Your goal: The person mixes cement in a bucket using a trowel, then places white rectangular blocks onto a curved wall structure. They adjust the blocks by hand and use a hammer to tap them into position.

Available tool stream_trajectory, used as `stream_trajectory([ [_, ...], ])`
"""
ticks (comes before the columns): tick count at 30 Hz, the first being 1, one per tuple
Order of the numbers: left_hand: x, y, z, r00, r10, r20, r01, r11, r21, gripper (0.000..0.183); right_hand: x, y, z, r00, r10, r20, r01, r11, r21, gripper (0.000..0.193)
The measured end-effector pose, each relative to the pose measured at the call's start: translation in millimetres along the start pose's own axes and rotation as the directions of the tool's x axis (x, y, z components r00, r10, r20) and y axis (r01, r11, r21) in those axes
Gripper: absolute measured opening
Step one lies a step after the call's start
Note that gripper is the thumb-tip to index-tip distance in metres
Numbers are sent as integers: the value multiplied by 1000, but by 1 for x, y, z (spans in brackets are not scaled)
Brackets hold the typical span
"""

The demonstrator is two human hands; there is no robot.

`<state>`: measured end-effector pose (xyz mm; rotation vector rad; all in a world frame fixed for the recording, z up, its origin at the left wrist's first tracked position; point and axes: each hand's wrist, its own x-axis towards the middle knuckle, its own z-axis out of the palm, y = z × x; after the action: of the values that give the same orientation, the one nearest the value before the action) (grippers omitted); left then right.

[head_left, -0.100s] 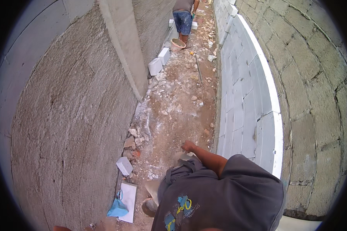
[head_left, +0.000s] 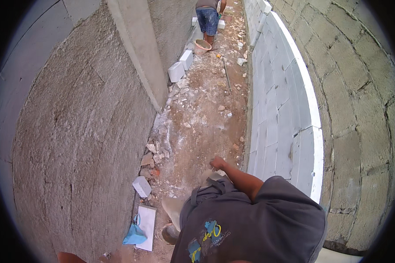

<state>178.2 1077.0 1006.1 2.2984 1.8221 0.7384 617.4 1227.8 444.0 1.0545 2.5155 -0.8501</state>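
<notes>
My right hand point(head_left: 217, 163), at the end of a bare forearm, rests by my pale, bent knee point(head_left: 208, 175). Its fingers look curled closed; what lies in them, if anything, is hidden. At the lower left edge a small part of what seems to be my left hand or arm point(head_left: 69, 257) shows, with no fingers visible. My dark grey shirt point(head_left: 250, 219) fills the lower middle. Beside my other leg point(head_left: 173, 210) stands a round bucket point(head_left: 169, 233), partly covered by the shirt. Left of it lie a white board point(head_left: 148, 225) and a blue cloth-like piece point(head_left: 135, 235).
A rough wall point(head_left: 74, 153) and a pale block wall point(head_left: 276, 101) border the narrow dirt path point(head_left: 202, 127). Rubble and white blocks point(head_left: 176, 71) line its left side. Farther off, a co-worker point(head_left: 207, 21) bends near a mortar basin point(head_left: 202, 46). A thin rod point(head_left: 227, 74) lies ahead.
My right hand has shifted slightly up and right. A little more of the skin at the lower left edge shows. The surroundings sit slightly higher in the picture.
</notes>
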Motion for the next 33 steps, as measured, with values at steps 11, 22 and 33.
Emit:
stream_trajectory([
  [11,24,47,-72,908,396,-134,-418,870,-263,14,-45,40,-15,850,458,261,-483,479,733,30],
  [22,-58,-142,130,128,-822,-555,-623,368,-690,22,13,156,-170,898,377,227,-437,714,547,41],
  [33,-225,129,591,-401,-421,814,16,-891,-454,44,241,125,-266,893,270,360,-449,580,679,35],
])
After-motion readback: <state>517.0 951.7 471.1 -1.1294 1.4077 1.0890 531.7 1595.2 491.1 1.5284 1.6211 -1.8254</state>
